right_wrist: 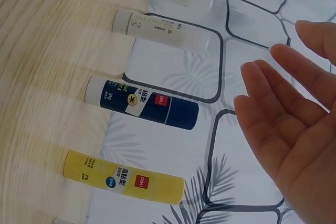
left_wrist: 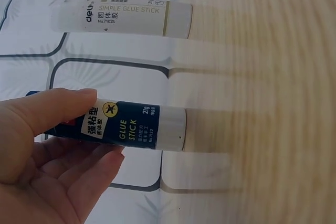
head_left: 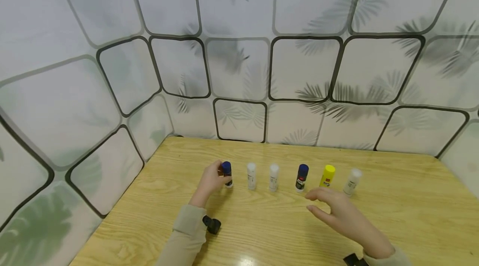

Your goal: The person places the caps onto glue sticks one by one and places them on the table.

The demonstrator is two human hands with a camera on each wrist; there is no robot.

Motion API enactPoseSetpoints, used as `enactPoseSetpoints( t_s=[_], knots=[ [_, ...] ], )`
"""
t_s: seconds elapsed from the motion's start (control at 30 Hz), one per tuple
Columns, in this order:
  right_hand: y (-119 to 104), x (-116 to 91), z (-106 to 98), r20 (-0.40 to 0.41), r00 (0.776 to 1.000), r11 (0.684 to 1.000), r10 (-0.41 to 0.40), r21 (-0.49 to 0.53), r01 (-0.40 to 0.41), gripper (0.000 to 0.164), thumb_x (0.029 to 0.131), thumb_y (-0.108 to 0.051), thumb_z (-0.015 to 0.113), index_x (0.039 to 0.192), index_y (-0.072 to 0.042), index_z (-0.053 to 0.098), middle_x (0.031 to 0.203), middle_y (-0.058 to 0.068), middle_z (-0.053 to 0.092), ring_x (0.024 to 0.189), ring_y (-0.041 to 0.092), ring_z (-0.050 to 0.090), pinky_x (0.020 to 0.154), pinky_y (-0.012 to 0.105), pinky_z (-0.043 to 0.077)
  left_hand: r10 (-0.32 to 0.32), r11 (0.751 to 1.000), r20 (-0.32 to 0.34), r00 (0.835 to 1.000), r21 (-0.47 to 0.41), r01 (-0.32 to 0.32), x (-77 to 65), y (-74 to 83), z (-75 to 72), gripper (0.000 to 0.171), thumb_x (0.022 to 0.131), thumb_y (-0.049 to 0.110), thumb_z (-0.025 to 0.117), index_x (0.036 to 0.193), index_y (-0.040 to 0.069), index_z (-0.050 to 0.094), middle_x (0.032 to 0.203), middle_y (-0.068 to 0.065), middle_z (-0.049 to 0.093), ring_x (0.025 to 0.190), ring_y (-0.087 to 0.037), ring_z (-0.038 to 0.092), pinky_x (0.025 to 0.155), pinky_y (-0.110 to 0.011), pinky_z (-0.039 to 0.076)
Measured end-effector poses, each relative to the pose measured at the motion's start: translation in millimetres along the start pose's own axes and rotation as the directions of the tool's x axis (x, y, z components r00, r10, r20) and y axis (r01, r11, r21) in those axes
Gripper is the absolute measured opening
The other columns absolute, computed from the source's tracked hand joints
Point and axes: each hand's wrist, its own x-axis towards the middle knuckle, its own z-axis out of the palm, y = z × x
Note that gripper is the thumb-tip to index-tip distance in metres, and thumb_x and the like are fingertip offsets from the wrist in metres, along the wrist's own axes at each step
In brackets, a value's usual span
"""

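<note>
My left hand (head_left: 210,181) holds a navy glue stick (left_wrist: 143,127) between thumb and fingers at the left end of a row. This stick stands upright, its white base at the table surface. My right hand (head_left: 342,214) is held in front of the right part of the row, fingers apart and holding nothing. Nearest to it are a second navy glue stick (right_wrist: 149,103) and a yellow glue stick (right_wrist: 123,177), both upright. A white glue stick (head_left: 351,182) at the right end stands just behind this hand.
Two more white glue sticks, one (head_left: 251,176) nearer the left hand and another (head_left: 274,178) beside it, stand upright mid-row. The wooden table (head_left: 262,224) meets a patterned fabric wall (head_left: 239,70) at the back and left. A black wrist camera (head_left: 212,225) sits on the left sleeve.
</note>
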Motion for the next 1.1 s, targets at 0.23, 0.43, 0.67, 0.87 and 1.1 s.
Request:
enactPoseSetpoints(
  t_s=[0.23, 0.43, 0.67, 0.87, 1.1],
  knots=[
    [0, 1, 0, -0.010, 1.000, 1.000, -0.013, -0.005, 0.013, 0.018, 0.077, -0.009, 0.067, 0.094, -0.012, 0.063, 0.092, -0.004, 0.062, 0.081, 0.011, 0.058, 0.064, 0.028, 0.049, -0.007, 1.000, -0.005, 1.000, 0.012, 0.007, 0.5, -0.9, 0.6, 0.029, 0.076, 0.007, 0.068, 0.100, 0.000, 0.054, 0.094, -0.012, 0.057, 0.093, -0.030, 0.056, 0.076, -0.040, 0.046],
    [-1, 1, 0, -0.011, 0.999, 0.999, 0.030, -0.025, -0.030, 0.022, 0.077, -0.008, 0.068, 0.098, -0.009, 0.061, 0.096, -0.001, 0.061, 0.086, 0.013, 0.057, 0.067, 0.031, 0.049, -0.002, 1.000, -0.024, 1.000, 0.018, 0.002, -1.0, 0.6, -2.3, 0.038, 0.076, 0.009, 0.068, 0.109, -0.002, 0.051, 0.105, -0.017, 0.056, 0.101, -0.032, 0.052, 0.083, -0.043, 0.042],
    [-3, 4, 2, -0.146, 0.989, 0.990, 0.030, -0.135, -0.050, 0.051, 0.067, 0.000, 0.073, 0.114, 0.000, 0.053, 0.112, 0.012, 0.054, 0.101, 0.027, 0.051, 0.075, 0.041, 0.046, 0.205, 0.972, -0.195, 0.959, 0.152, -0.177, -21.4, 36.2, -8.7, 0.046, 0.080, 0.017, 0.064, 0.119, -0.002, 0.048, 0.116, -0.018, 0.051, 0.106, -0.031, 0.048, 0.084, -0.042, 0.042],
    [-4, 6, 4, -0.200, 0.979, 0.977, -0.029, -0.215, -0.015, 0.047, 0.072, -0.012, 0.071, 0.114, 0.001, 0.054, 0.120, 0.017, 0.048, 0.105, 0.034, 0.047, 0.079, 0.048, 0.042, 0.578, 0.794, -0.161, 0.800, 0.337, -0.506, -49.8, 73.4, 0.6, 0.044, 0.078, 0.017, 0.067, 0.113, -0.004, 0.052, 0.113, -0.017, 0.053, 0.104, -0.029, 0.051, 0.082, -0.037, 0.045],
    [-6, 4, 11, -0.154, 0.988, 0.970, 0.011, -0.238, -0.048, 0.050, 0.065, -0.008, 0.076, 0.110, 0.001, 0.057, 0.120, 0.020, 0.048, 0.104, 0.036, 0.047, 0.081, 0.055, 0.038, 0.702, 0.572, 0.101, 0.705, 0.509, -0.642, -64.0, 80.7, 18.9, 0.049, 0.081, 0.034, 0.063, 0.117, 0.002, 0.053, 0.118, -0.010, 0.051, 0.109, -0.023, 0.048, 0.089, -0.036, 0.040]
  ],
)
